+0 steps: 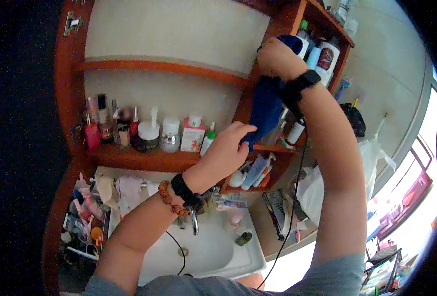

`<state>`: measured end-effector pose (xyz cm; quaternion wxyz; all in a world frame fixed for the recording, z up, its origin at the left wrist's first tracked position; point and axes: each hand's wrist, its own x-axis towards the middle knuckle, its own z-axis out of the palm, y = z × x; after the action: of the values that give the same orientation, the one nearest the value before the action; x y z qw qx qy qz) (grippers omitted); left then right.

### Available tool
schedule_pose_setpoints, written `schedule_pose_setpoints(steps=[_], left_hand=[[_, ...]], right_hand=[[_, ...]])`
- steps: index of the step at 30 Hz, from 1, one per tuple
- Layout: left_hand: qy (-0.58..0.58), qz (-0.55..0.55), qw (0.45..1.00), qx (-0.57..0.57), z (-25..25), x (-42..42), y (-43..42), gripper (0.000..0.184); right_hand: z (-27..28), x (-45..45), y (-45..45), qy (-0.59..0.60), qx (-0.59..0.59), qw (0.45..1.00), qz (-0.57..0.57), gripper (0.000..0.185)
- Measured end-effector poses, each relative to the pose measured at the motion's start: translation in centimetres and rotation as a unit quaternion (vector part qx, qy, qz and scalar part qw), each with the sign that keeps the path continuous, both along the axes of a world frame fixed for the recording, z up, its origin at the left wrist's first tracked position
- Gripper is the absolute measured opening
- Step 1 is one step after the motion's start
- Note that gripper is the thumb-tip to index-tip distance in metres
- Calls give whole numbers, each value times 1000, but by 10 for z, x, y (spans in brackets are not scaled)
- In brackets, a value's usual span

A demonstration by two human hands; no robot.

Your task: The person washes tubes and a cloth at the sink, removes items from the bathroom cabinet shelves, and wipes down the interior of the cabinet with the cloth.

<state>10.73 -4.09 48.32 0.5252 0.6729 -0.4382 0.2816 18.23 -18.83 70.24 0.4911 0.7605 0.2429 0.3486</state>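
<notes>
A dark blue cloth (pixel 266 106) hangs stretched between my two hands, in front of the upright divider of the wooden cabinet (pixel 166 69). My right hand (pixel 283 60) is raised high, its fingers closed round the cloth's upper end, with a little of it bunched above the fist. Lower down, my left hand (pixel 227 149) pinches the cloth's bottom end with thumb and fingers. Near my left hand on the shelf stand a green-capped dropper bottle (pixel 208 139) and a pink-and-white box (pixel 192 135).
Cosmetic bottles and jars (pixel 149 134) line the lower shelf. More bottles (pixel 325 59) fill the right-hand shelves. Below are a white sink (pixel 213 254) with a faucet (pixel 194 222), a rack of small items (pixel 85 222), and a black cable (pixel 297 197) running down by my right arm.
</notes>
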Motion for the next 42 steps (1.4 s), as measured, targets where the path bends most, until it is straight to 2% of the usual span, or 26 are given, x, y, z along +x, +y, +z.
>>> schedule_pose_setpoints(steps=[3, 4, 5, 6, 8, 12, 13, 14, 16, 18, 20, 22, 23, 25, 27, 29, 31, 32, 34, 35, 36, 39, 42], left_hand=[[11, -15, 999, 30, -23, -12, 11, 33], [9, -15, 999, 36, -28, -13, 14, 33], [7, -13, 999, 41, -33, -12, 16, 34], [-44, 14, 999, 23, -42, -7, 15, 35], [14, -10, 1000, 19, -38, -18, 26, 35], [5, -13, 1000, -23, -41, -46, 49, 36], [-34, -19, 997, -61, -48, -50, 49, 35], [-28, -31, 997, -64, -53, -61, 54, 34], [-9, -64, 997, -40, -72, -86, 60, 32], [34, -115, 993, 17, -89, -109, 71, 32], [102, -167, 979, 52, -116, -132, 71, 31], [163, -216, 956, 112, -151, -148, 72, 31], [191, -246, 939, 146, -168, -156, 73, 31], [289, -311, 888, 180, -233, -128, 79, 32], [342, -288, 862, 239, -277, -126, 89, 31], [415, -259, 837, 247, -320, -123, 97, 30], [467, -217, 822, 243, -360, -127, 105, 29], [482, -192, 821, 237, -377, -130, 109, 29], [510, -179, 814, 214, -402, -136, 119, 30], [512, -170, 819, 196, -399, -141, 125, 31], [515, -161, 823, 179, -395, -145, 131, 31], [514, -99, 842, 132, -367, -162, 164, 30], [509, 18, 857, 76, -344, -181, 206, 28]], right_hand=[[-16, -30, 19, 132, 81, 983, -97, 14], [-20, -40, 26, 138, 56, 981, -123, 17], [-24, -24, 15, 143, 77, 983, -90, 20], [-23, -11, 0, 129, 76, 987, -56, 21], [-31, -25, 8, 105, 62, 992, -7, 23], [-37, -32, 14, 122, 208, 970, 6, 24], [-43, -44, 3, 230, 355, 906, 17, 26], [-48, -56, -9, 309, 498, 809, 35, 29], [-99, -111, -13, 270, 605, 746, 65, 27], [-154, -174, -15, 270, 646, 711, 69, 26], [-196, -228, 2, 372, 523, 761, 95, 17], [-226, -255, 22, 455, 346, 820, -15, 11], [-260, -268, 34, 429, 322, 841, -65, 9], [-343, -228, 26, 566, 328, 752, -82, 11], [-427, -221, 4, 581, 386, 714, -59, 11], [-515, -217, -24, 587, 370, 702, -160, 11], [-589, -226, -58, 564, 383, 716, -151, 12], [-611, -228, -68, 552, 389, 723, -146, 12], [-631, -226, -74, 557, 359, 707, -247, 15], [-645, -226, -80, 557, 343, 696, -297, 19], [-663, -232, -89, 515, 343, 754, -219, 10], [-705, -238, -108, 501, 381, 760, -161, 8], [-740, -248, -124, 520, 326, 776, -144, 12]])
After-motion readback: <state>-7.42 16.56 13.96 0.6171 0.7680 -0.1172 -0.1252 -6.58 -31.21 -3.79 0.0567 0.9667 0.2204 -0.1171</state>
